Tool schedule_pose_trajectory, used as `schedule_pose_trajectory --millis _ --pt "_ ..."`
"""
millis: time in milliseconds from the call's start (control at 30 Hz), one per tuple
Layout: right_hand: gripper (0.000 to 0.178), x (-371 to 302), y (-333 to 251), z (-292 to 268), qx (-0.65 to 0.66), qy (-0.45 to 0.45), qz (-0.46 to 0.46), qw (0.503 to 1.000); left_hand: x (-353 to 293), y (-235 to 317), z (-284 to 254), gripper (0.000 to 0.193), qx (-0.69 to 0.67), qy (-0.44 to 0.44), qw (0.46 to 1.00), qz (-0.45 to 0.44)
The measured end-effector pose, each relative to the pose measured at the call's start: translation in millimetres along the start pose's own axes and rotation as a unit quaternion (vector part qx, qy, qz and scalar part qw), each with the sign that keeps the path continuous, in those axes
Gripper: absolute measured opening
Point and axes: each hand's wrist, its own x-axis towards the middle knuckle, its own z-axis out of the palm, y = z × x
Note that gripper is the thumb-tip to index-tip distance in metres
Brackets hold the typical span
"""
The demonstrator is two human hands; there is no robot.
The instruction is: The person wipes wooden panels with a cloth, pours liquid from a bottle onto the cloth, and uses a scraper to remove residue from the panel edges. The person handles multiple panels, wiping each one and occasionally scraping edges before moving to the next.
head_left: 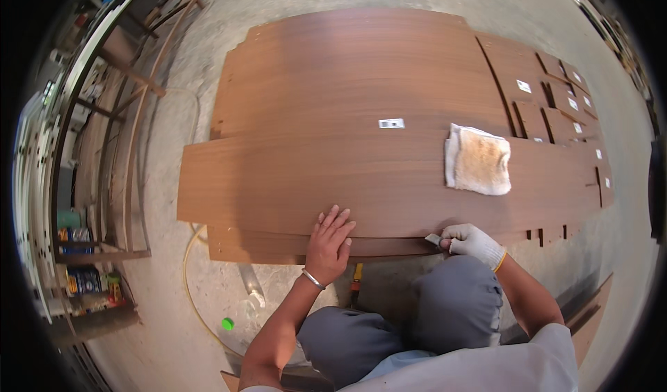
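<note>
A long brown wood-grain board (313,183) lies on top of a stack of similar boards in front of me. My left hand (330,245) is bare, with a metal bangle at the wrist; its fingers rest stretched out on the board's near edge. In a white knitted glove, my right hand (474,247) is closed around a small flat-bladed tool, seemingly a scraper (433,240). Its blade points left along the near edge; the grip is mostly hidden in the fingers. A folded, brown-stained white cloth (479,161) lies on the boards beyond my right hand.
Smaller brown panels with white labels (523,85) are piled at the right. A metal rack (104,253) holding bottles and packages stands at the left. On the concrete floor are a yellowish hose (186,281), a green cap (227,323) and a yellow-handled tool (357,275).
</note>
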Motion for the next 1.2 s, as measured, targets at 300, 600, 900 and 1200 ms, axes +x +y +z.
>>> schedule_pose_trajectory --millis 300,600,900,1200 --pt "0.010 72 -117 51 -0.073 -0.053 -0.135 0.987 -67 -7 8 0.061 0.130 0.046 0.983 -0.118" --pt "0.010 209 -142 56 -0.476 0.330 -0.377 0.722 -64 -10 19 0.061 0.127 0.068 0.985 -0.093" --pt "0.010 181 -111 19 -0.487 0.296 -0.381 0.728 -76 -2 63 0.061 0.075 0.058 0.996 -0.002" --pt "0.018 149 -103 28 -0.520 0.191 -0.430 0.713 -94 -2 50 0.038 0.111 0.023 0.992 0.049"
